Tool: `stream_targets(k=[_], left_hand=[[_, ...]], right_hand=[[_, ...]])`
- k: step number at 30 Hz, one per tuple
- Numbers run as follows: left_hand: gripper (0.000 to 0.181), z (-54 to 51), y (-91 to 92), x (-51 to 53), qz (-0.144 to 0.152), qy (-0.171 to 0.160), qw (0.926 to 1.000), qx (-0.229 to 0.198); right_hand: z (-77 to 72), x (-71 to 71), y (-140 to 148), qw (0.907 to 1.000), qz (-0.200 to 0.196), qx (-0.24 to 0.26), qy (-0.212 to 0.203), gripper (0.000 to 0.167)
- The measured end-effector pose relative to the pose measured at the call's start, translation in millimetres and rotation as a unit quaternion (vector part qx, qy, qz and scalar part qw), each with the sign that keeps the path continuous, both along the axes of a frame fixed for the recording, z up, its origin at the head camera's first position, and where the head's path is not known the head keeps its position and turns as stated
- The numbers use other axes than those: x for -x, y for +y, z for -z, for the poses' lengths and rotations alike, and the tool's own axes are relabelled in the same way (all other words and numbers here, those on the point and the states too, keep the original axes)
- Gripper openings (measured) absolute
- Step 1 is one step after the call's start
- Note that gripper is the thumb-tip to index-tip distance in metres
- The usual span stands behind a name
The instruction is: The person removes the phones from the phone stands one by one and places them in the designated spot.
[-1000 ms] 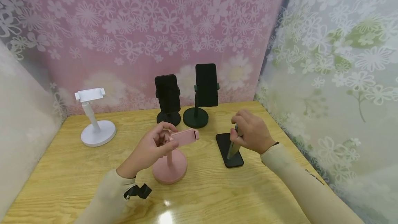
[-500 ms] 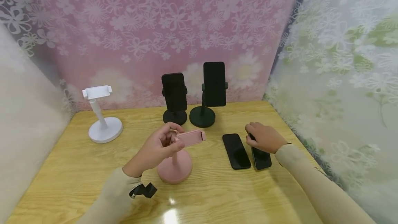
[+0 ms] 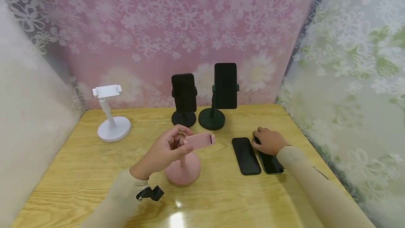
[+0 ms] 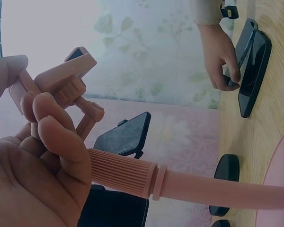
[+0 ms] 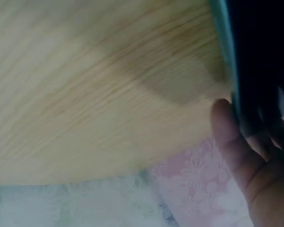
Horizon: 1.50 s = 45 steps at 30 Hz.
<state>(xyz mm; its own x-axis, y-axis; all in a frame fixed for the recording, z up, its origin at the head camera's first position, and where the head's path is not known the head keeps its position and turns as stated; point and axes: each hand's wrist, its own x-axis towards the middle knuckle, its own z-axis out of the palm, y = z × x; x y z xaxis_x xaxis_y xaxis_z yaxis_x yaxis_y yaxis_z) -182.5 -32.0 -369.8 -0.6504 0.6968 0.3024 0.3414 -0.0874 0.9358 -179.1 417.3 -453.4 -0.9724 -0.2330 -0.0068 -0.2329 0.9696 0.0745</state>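
Note:
In the head view, my left hand (image 3: 167, 150) pinches the left end of the clamp on a pink phone stand (image 3: 182, 171). The left wrist view shows thumb and fingers at the pink clamp (image 4: 66, 73), above the ribbed stem (image 4: 123, 172). At the right, my right hand (image 3: 269, 141) grips the far end of a black phone (image 3: 271, 164), covering that end. Beside it, to the left, another black phone (image 3: 246, 156) lies face up. The right wrist view is blurred; its thumb touches the dark phone (image 5: 262, 52).
At the back stand a black holder (image 3: 184, 119) and a dark green holder (image 3: 212, 119), each bearing an upright phone. A white stand (image 3: 114, 129) is at the back left. Flowered cloth hangs behind and to the right of the wooden table (image 3: 221, 200).
My right hand has brought its phone down from a steep tilt over the other phone to lie beside it, to the right. My left hand keeps its hold; the head view has shifted.

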Motion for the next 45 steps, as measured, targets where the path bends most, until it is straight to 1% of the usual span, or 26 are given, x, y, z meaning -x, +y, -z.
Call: stream_targets(k=[4, 6, 8, 11, 13, 16, 19, 21, 23, 24, 26, 27, 28, 29, 30, 32, 33, 35, 36, 38, 39, 40, 41, 43, 44, 45], left_hand=[[0.033, 1.2, 0.8, 0.7, -0.008, -0.003, 0.9999, 0.006], [0.032, -0.4, 0.6, 1.0, -0.019, 0.008, 0.9996, 0.019], [0.030, -4.2, -0.5, 1.4, -0.037, 0.032, 0.9980, 0.040], [0.028, -12.1, -4.0, 2.5, -0.068, 0.077, 0.9916, 0.079], [0.027, -18.1, -6.7, 3.2, -0.083, 0.100, 0.9863, 0.102], [0.027, -25.4, -10.2, 4.8, -0.091, 0.116, 0.9812, 0.125], [0.027, -31.0, -12.7, 6.8, -0.090, 0.128, 0.9776, 0.141], [0.028, -33.9, -14.0, 7.7, -0.090, 0.134, 0.9751, 0.152], [0.029, -36.1, -15.3, 7.7, -0.091, 0.138, 0.9728, 0.162], [0.029, -37.0, -15.9, 7.4, -0.091, 0.140, 0.9717, 0.167], [0.030, -37.5, -16.7, 6.5, -0.091, 0.144, 0.9695, 0.176], [0.030, -37.6, -16.7, 5.8, -0.090, 0.146, 0.9688, 0.179], [0.031, -37.5, -16.5, 5.1, -0.089, 0.148, 0.9681, 0.182], [0.031, -37.3, -16.0, 4.4, -0.087, 0.150, 0.9676, 0.183], [0.032, -37.0, -15.4, 3.7, -0.086, 0.153, 0.9671, 0.184], [0.033, -36.5, -13.8, 2.2, -0.083, 0.151, 0.9677, 0.184], [0.033, -36.5, -13.0, 1.2, -0.083, 0.150, 0.9679, 0.184], [0.031, -36.0, -11.5, -0.3, -0.083, 0.146, 0.9687, 0.183], [0.029, -35.8, -10.8, -1.1, -0.084, 0.145, 0.9686, 0.184], [0.023, -35.0, -9.1, -2.0, -0.084, 0.140, 0.9695, 0.183], [0.019, -34.3, -8.4, -2.3, -0.083, 0.138, 0.9700, 0.182], [0.017, -33.5, -7.5, -2.5, -0.081, 0.135, 0.9707, 0.182], [0.015, -32.5, -6.9, -2.7, -0.079, 0.132, 0.9715, 0.181], [0.016, -30.0, -6.3, -2.6, -0.074, 0.122, 0.9740, 0.175], [0.017, -28.7, -6.4, -2.4, -0.071, 0.117, 0.9753, 0.173], [0.018, -27.2, -6.9, -2.0, -0.070, 0.113, 0.9764, 0.170]], right_hand=[[2.1, 4.7, -3.6, 0.9996, 0.020, 0.001, -0.020, 0.026], [1.0, 7.0, -5.9, 0.9993, 0.026, 0.000, -0.028, 0.028], [-0.6, 10.1, -8.7, 0.9990, 0.030, 0.002, -0.033, 0.028], [-3.7, 16.0, -14.1, 0.9989, 0.030, 0.003, -0.036, 0.028], [-5.6, 20.9, -17.7, 0.9986, 0.030, 0.009, -0.042, 0.027], [-7.8, 29.6, -22.0, 0.9970, 0.039, 0.024, -0.063, 0.033], [-11.8, 38.7, -26.0, 0.9918, 0.055, 0.062, -0.097, 0.046], [-16.3, 43.5, -29.5, 0.9884, 0.065, 0.083, -0.109, 0.052], [-24.2, 46.3, -36.9, 0.9886, 0.067, 0.102, -0.089, 0.051], [-29.3, 47.0, -42.5, 0.9895, 0.063, 0.111, -0.067, 0.049], [-44.6, 44.7, -60.0, 0.9888, 0.053, 0.139, 0.001, 0.042], [-54.0, 41.9, -71.4, 0.9851, 0.043, 0.160, 0.044, 0.038], [-64.0, 38.1, -84.1, 0.9778, 0.025, 0.187, 0.092, 0.034], [-74.5, 33.4, -97.5, 0.9672, 0.001, 0.211, 0.141, 0.030], [-85.2, 27.9, -110.9, 0.9520, -0.029, 0.238, 0.191, 0.028], [-106.1, 15.5, -137.4, 0.9133, -0.101, 0.282, 0.276, 0.025], [-114.9, 9.6, -149.6, 0.8909, -0.144, 0.298, 0.311, 0.025], [-130.5, -1.7, -171.2, 0.8453, -0.228, 0.320, 0.362, 0.026], [-136.7, -6.8, -180.4, 0.8241, -0.267, 0.330, 0.375, 0.027], [-145.7, -15.9, -195.9, 0.7861, -0.332, 0.345, 0.390, 0.030], [-148.5, -19.9, -201.9, 0.7692, -0.361, 0.351, 0.393, 0.031], [-150.4, -23.7, -206.9, 0.7548, -0.385, 0.355, 0.395, 0.031], [-151.4, -27.2, -211.0, 0.7422, -0.404, 0.359, 0.396, 0.031], [-151.6, -32.5, -216.9, 0.7216, -0.431, 0.368, 0.397, 0.030], [-151.2, -34.6, -218.8, 0.7147, -0.440, 0.373, 0.396, 0.030], [-150.7, -36.2, -220.3, 0.7105, -0.446, 0.376, 0.394, 0.029]])
